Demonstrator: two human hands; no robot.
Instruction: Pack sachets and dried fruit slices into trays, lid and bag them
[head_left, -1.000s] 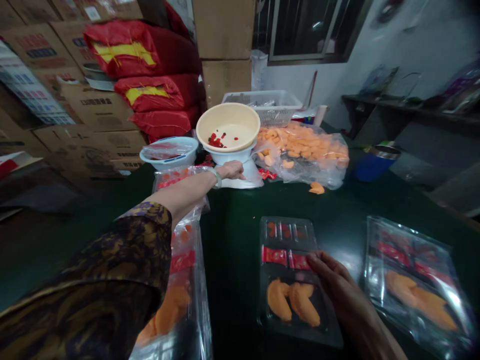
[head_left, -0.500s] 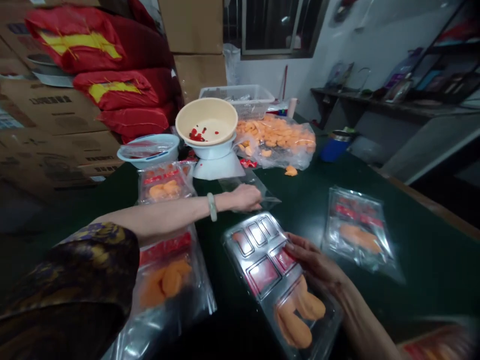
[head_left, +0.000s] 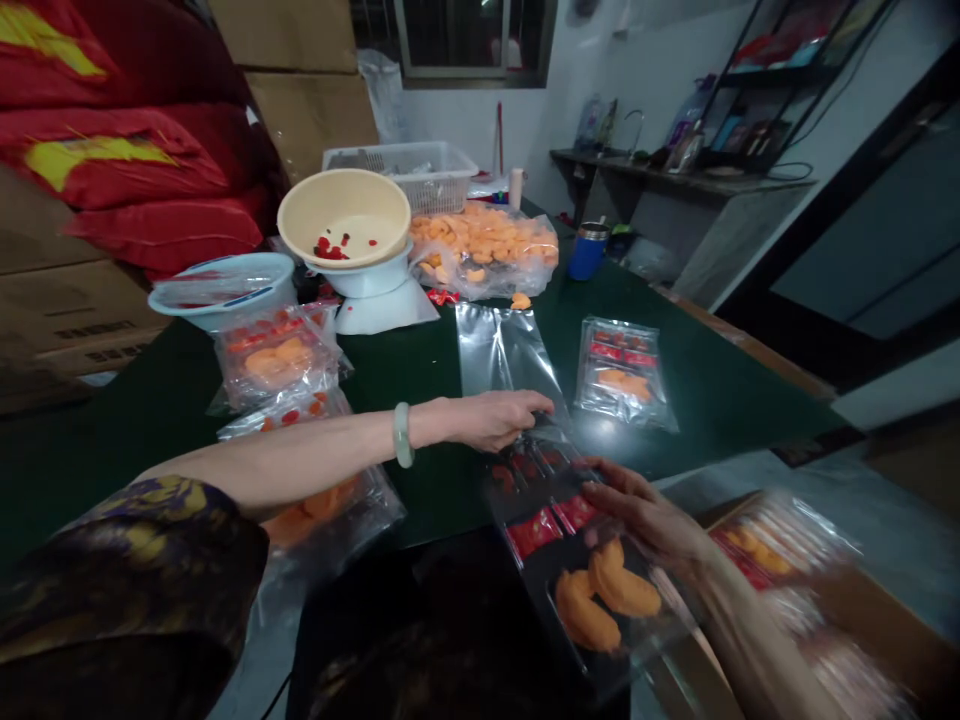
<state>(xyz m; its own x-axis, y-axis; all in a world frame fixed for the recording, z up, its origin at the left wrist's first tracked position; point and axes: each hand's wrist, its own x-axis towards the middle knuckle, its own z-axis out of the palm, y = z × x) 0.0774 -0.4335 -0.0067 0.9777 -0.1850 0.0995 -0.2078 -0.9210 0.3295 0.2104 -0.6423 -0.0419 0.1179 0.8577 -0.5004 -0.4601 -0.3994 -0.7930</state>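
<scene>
Currently, in the head view, the left hand point(head_left: 491, 420) rests at the near end of a clear plastic bag point(head_left: 499, 350) lying on the green counter point(head_left: 697, 370). Its fingers curl just above the upper end of a black blister tray point(head_left: 525, 480); whether this grip is clamped on the film or merely touching cannot be determined. The right hand point(head_left: 649, 510) lies across the tray's edge with its fingers point(head_left: 622, 490) spread and close together. The thumb is out of sight, so clamping cannot be confirmed either. The tray holds two orange pieces point(head_left: 600, 600) and red sachets point(head_left: 534, 532), and it sits tilted at the counter's near edge, beside a blurred cardboard box point(head_left: 877, 640).

Hazard assessment: if the right-hand hold loosens, the tray could tip off that edge, and its tilt could let the orange pieces slide. Nothing weights the bag, so light contact could skid it across the glossy counter. The jade bangle point(head_left: 403, 435) on the left wrist passes just above a filled bag point(head_left: 277, 355) and could snag its film during a low sweep of the arm.
</scene>
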